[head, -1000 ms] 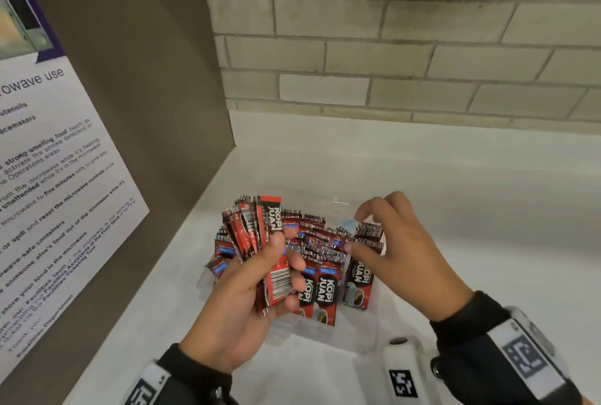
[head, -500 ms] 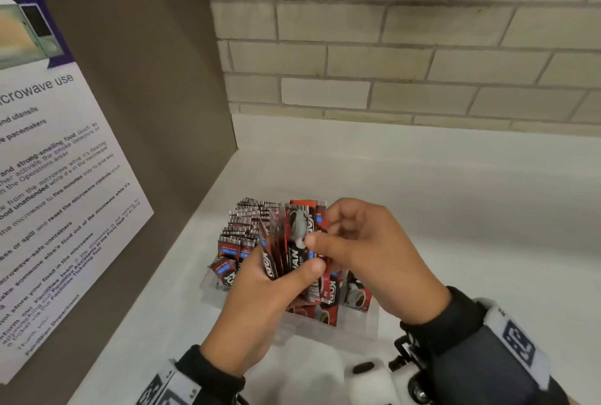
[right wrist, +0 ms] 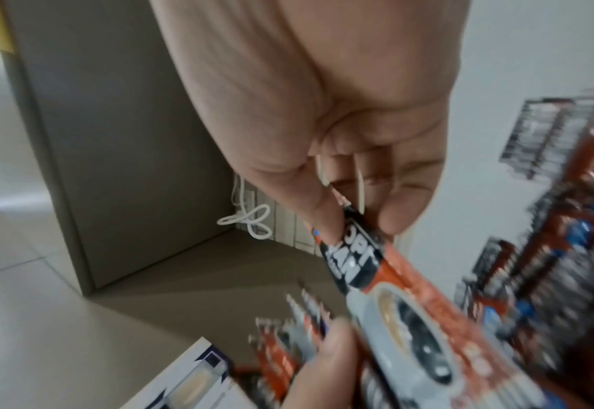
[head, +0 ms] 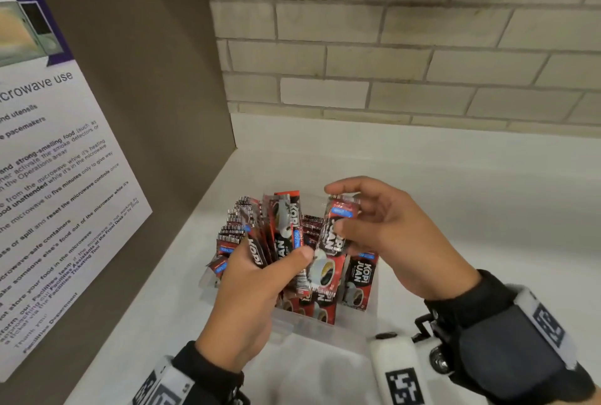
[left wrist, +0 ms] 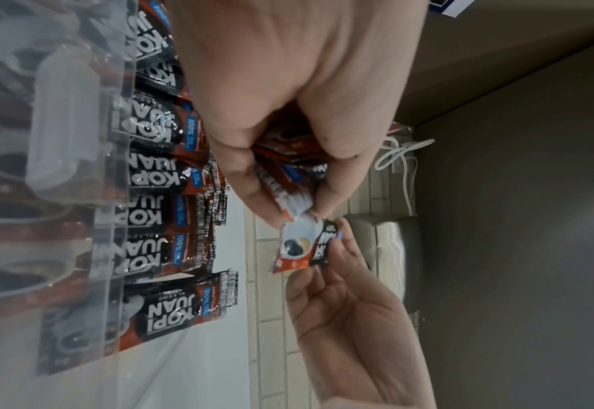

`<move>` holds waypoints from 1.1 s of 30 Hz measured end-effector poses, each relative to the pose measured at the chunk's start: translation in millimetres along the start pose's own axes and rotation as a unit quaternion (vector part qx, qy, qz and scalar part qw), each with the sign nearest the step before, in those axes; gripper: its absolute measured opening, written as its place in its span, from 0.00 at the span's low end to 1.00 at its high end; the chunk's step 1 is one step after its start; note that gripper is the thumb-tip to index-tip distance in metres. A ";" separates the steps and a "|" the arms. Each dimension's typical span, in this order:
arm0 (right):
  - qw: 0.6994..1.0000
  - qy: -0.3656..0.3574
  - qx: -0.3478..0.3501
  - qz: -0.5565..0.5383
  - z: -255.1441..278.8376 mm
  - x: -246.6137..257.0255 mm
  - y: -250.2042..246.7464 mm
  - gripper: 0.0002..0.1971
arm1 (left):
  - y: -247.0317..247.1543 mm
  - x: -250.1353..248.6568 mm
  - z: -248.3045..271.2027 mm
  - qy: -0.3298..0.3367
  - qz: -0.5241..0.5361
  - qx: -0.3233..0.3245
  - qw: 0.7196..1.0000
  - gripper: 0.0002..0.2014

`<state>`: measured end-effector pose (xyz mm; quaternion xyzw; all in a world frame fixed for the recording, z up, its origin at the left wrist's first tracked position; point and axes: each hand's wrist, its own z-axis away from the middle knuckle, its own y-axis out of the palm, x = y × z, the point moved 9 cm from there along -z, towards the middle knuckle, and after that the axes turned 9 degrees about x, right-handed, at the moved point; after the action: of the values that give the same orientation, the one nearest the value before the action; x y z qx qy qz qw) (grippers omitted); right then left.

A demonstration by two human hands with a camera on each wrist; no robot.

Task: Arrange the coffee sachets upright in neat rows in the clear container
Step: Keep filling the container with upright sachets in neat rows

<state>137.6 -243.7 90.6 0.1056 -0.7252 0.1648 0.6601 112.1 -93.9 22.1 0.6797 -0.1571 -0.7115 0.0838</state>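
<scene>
My left hand (head: 250, 287) grips a fanned bunch of coffee sachets (head: 276, 232), thumb pressed across their fronts and fingers curled behind, holding them just above the clear container (head: 325, 328). My right hand (head: 387, 235) pinches a single sachet (head: 331, 245) between thumb and fingertips, its cup picture pointing down, right beside the bunch so that its lower corner touches my left thumb. The container sits on the white worktop (head: 455, 209) near the corner where a brown side panel (head: 136, 79) meets the brick wall (head: 390, 47). Inside it, more sachets stand upright: a front row (head: 357, 277) faces me through the clear wall with the brand name readable, and further ones are packed behind on the left, showing their barcoded top edges. In the left wrist view the front row (left wrist: 155, 171) leans against the transparent wall, next to a clear latch tab (left wrist: 61, 121). A printed microwave notice (head: 48, 193) hangs on the side panel. The right wrist view is blurred around the sachets.
</scene>
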 end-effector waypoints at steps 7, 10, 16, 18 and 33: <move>0.954 -0.008 -0.045 0.298 6.6 -7.4 -38.0 0.22 | -16.2 -6.2 1.2 0.016 0.073 -0.013 0.997 0.29; 0.922 0.004 -0.009 0.387 8.1 -27.0 -28.5 0.21 | -16.1 -3.7 1.1 0.016 0.073 -0.007 0.997 0.33; 0.862 0.002 0.014 0.506 5.4 -49.8 -18.5 0.19 | -10.4 1.7 0.3 -0.012 0.062 0.017 0.998 0.25; 0.854 0.014 0.019 0.519 5.7 -53.8 -18.2 0.22 | -7.5 4.4 1.2 -0.026 0.063 0.030 0.997 0.24; 0.999 0.012 0.019 0.028 -4.1 -7.6 27.1 0.13 | 7.2 -4.2 3.6 0.007 -0.045 0.038 0.998 0.21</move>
<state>132.2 -217.6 80.7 0.0958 -0.7166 0.1979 0.6619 108.1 -98.9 28.6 0.6941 -0.1528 -0.7030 0.0266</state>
